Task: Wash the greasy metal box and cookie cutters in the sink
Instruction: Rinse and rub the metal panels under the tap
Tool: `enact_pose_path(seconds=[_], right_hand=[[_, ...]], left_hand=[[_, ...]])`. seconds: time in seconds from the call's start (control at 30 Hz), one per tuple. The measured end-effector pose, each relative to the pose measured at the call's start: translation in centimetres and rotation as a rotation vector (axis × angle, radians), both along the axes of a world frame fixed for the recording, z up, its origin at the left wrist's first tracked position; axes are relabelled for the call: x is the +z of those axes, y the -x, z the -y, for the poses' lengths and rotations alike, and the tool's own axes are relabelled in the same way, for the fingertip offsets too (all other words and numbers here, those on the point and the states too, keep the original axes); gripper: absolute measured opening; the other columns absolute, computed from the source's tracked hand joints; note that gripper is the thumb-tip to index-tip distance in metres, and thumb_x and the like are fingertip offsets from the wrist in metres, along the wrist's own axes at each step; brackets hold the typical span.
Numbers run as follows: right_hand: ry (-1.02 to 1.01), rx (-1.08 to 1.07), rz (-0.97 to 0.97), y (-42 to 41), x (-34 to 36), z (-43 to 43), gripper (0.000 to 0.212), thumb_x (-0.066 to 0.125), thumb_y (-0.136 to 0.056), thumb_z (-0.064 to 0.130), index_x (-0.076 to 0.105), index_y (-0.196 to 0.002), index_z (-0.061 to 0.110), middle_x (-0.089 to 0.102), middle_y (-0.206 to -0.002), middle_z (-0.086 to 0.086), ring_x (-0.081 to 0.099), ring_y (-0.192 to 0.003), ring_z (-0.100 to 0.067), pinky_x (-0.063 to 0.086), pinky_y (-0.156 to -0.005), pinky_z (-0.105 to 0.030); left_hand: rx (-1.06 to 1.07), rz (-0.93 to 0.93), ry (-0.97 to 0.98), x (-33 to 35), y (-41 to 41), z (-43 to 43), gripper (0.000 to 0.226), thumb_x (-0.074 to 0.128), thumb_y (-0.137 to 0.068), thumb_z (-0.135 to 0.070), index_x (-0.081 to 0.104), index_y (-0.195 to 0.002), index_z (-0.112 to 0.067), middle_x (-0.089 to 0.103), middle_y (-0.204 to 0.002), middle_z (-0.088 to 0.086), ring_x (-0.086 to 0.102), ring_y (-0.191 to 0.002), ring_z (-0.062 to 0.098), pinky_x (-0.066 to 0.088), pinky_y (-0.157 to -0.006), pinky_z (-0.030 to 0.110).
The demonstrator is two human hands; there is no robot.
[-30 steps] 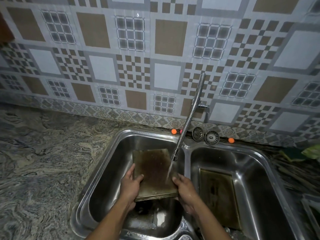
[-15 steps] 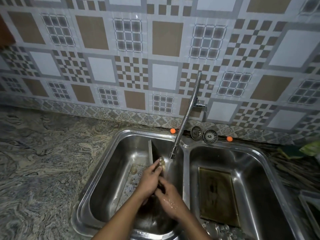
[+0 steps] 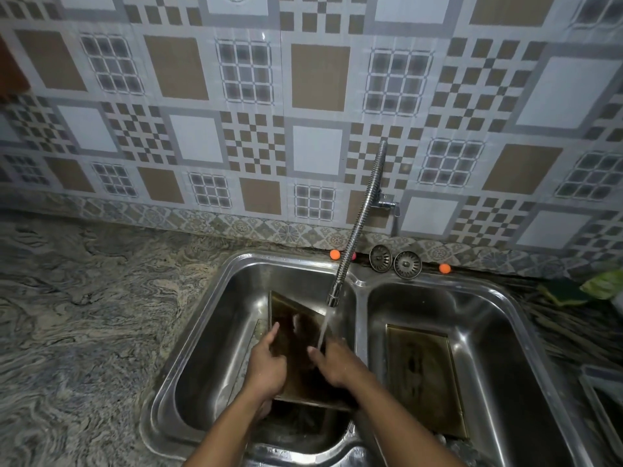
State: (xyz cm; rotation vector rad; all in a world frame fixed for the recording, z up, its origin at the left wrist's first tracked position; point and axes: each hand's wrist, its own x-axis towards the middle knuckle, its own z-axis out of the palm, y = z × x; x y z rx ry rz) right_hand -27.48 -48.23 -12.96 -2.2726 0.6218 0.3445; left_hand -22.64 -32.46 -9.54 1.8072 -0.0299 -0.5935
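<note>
- The metal box [image 3: 298, 345], brown with grease, is held tilted over the left basin of the sink [image 3: 360, 291], with its far corner raised toward the back wall of the basin.
- The box's left edge is gripped by the left hand [image 3: 266, 364]. The thumb is laid along the upper face and the other fingers are wrapped behind, out of sight.
- The right edge is gripped by the right hand [image 3: 335, 362], with the thumb pressed onto the face. It cannot be told whether the hidden fingers are spread or together.
- Both forearms are reached in from the lower edge of the view, angled toward each other.
- A stream of water [image 3: 322, 328] is poured from the flexible faucet [image 3: 360, 224] onto the box, just beside the right hand.
- A second greasy metal piece [image 3: 421, 375] is seen lying flat in the right basin.
- Two strainers [image 3: 407, 263] are stood on the back rim.
</note>
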Motion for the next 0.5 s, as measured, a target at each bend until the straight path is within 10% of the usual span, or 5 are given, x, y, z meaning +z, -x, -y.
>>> enact_pose_path(seconds=[0.17, 0.3, 0.5], right_hand=[[0.226, 0.026, 0.017, -3.4, 0.6, 0.2, 0.062, 0.028, -0.099, 0.052, 0.03, -0.151, 0.017, 0.024, -0.158, -0.013, 0.017, -0.147, -0.031, 0.013, -0.12, -0.048], [0.094, 0.386, 0.168, -2.6, 2.8, -2.8, 0.05, 0.031, -0.105, 0.027, 0.022, -0.154, 0.023, 0.013, -0.163, 0.003, 0.006, -0.15, -0.017, 0.003, -0.122, -0.041], [0.206, 0.12, 0.208, 1.6, 2.8, 0.3, 0.042, 0.056, -0.093, 0.034, 0.051, -0.134, 0.028, 0.049, -0.139, 0.004, 0.044, -0.131, -0.019, 0.04, -0.106, -0.034]], left_hand=[[-0.081, -0.085, 0.041, 0.9, 1.5, 0.1, 0.069, 0.043, -0.089, 0.02, 0.04, -0.148, -0.015, 0.067, -0.105, 0.0, 0.07, -0.073, 0.006, 0.054, -0.055, 0.02], [-0.01, -0.045, 0.072, 0.9, 1.1, 0.1, 0.063, 0.041, -0.094, 0.015, 0.041, -0.148, -0.018, 0.061, -0.129, 0.005, 0.063, -0.103, 0.012, 0.056, -0.075, 0.016], [0.183, 0.125, 0.046, 0.5, 0.0, -0.3, 0.065, 0.058, -0.092, 0.001, 0.042, -0.146, -0.03, 0.07, -0.114, -0.007, 0.067, -0.093, 0.011, 0.056, -0.075, 0.023]])
